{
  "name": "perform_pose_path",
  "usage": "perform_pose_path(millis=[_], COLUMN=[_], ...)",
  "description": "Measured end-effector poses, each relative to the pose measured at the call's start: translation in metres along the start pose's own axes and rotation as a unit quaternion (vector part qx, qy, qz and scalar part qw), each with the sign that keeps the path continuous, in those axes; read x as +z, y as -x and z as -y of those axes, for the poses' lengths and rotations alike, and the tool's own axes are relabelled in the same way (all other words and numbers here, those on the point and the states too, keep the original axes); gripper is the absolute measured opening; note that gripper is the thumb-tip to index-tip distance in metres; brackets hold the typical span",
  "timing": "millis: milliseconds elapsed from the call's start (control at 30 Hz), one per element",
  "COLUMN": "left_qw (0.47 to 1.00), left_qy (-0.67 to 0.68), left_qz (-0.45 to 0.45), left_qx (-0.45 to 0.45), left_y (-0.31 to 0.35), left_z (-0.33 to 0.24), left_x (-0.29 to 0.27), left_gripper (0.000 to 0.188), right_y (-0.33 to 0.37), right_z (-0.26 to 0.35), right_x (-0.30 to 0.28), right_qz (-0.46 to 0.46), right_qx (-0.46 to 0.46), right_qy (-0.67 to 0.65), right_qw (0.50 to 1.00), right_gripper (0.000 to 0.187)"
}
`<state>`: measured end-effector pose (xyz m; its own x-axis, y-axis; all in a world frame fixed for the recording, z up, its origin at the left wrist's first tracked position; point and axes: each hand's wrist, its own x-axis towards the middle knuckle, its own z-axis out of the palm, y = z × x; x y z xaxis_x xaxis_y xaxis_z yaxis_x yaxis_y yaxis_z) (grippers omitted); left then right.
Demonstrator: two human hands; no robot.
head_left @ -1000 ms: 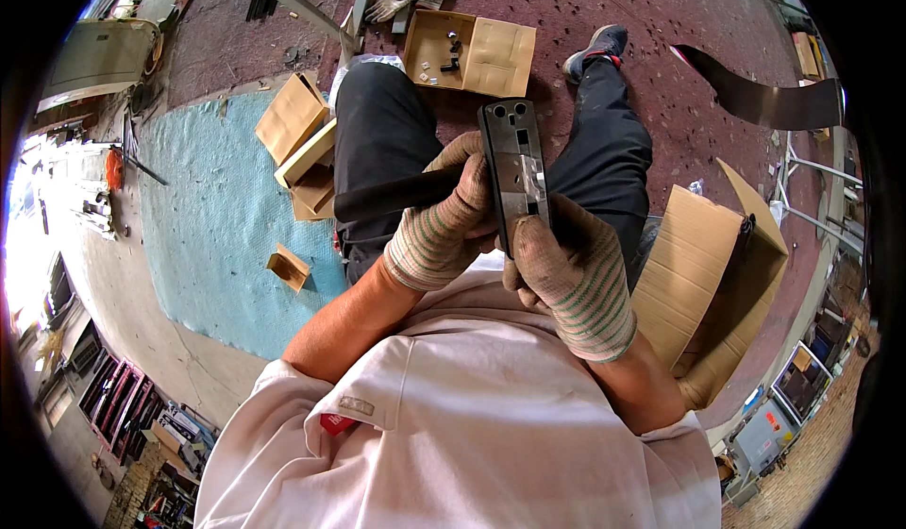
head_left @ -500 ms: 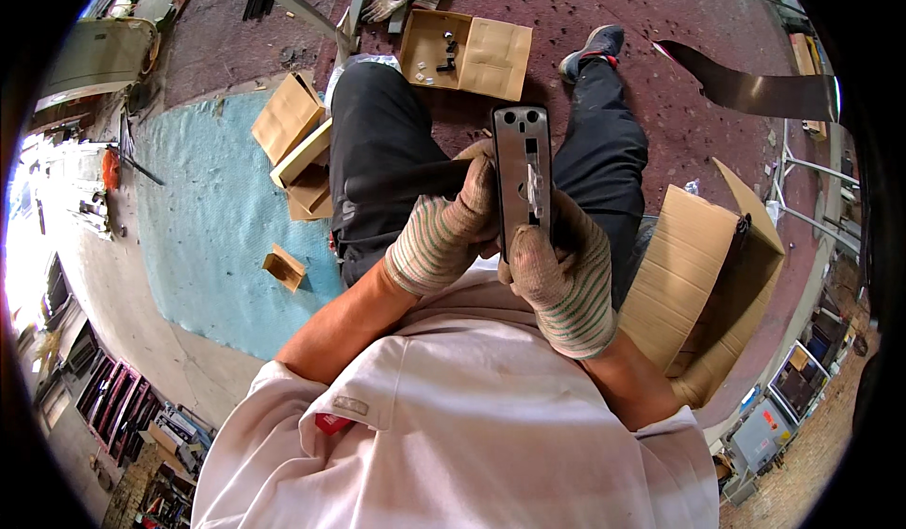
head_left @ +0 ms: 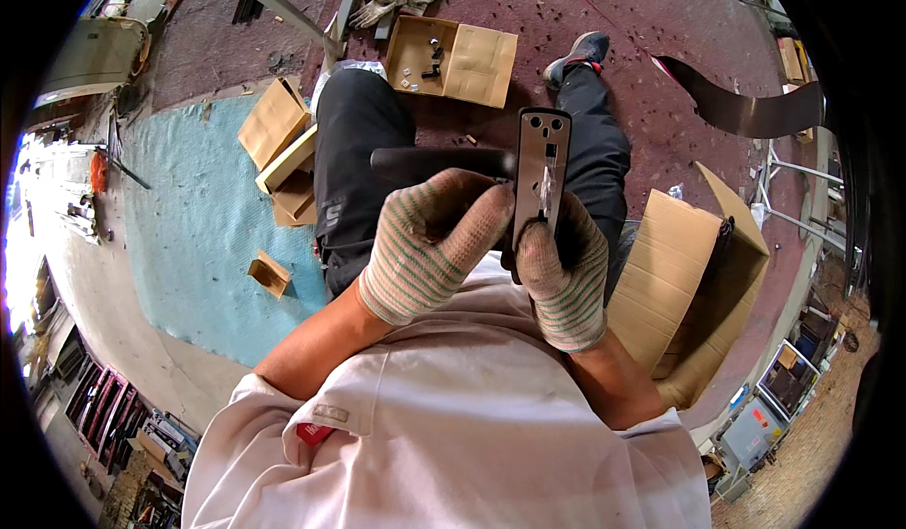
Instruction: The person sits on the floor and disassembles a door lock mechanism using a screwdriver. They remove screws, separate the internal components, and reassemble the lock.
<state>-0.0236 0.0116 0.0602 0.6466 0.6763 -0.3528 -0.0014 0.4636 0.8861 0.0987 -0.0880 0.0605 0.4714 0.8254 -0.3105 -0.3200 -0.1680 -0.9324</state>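
Upright in front of my lap is a door lever handle, its long backplate (head_left: 542, 156) facing up with several holes and a slot. From behind the plate's left edge a dark lever (head_left: 439, 162) sticks out to the left. My right hand (head_left: 563, 265), in a striped knit glove, is closed round the lower part of the plate, thumb on its face. My left hand (head_left: 434, 241), gloved alike, has thumb and fingers pinched together beside the plate's left edge, below the lever. Whatever lies between those fingertips is hidden.
An opened small carton (head_left: 479, 65) with small black and white parts lies ahead between my legs. A large open carton (head_left: 665, 279) stands at right. Folded cardboard (head_left: 272, 133) and a small cardboard piece (head_left: 270, 273) lie on the blue mat (head_left: 189, 236). Spare gloves (head_left: 377, 7) lie far ahead.
My left hand has drawn back from the plate to the left, its fingers now pinched below the lever. The handle has shifted right in the picture, and more of the lever shows.
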Motion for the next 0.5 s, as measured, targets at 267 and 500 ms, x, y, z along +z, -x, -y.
perform_pose_path(millis=[267, 500], left_qw=[0.993, 0.957], left_qy=[-0.07, -0.256], left_qz=[-0.045, 0.132], left_qx=[0.081, 0.034], left_y=[-0.005, -0.019], left_z=[-0.029, -0.053], left_x=[-0.002, -0.037], left_gripper=[0.028, 0.041], right_y=[0.003, 0.005], right_z=[-0.016, -0.001], right_x=[-0.017, -0.012], right_qz=[0.059, 0.098], right_qx=[-0.046, -0.072], right_qy=[0.204, 0.327], right_qw=[0.976, 0.937], right_gripper=[0.035, 0.037])
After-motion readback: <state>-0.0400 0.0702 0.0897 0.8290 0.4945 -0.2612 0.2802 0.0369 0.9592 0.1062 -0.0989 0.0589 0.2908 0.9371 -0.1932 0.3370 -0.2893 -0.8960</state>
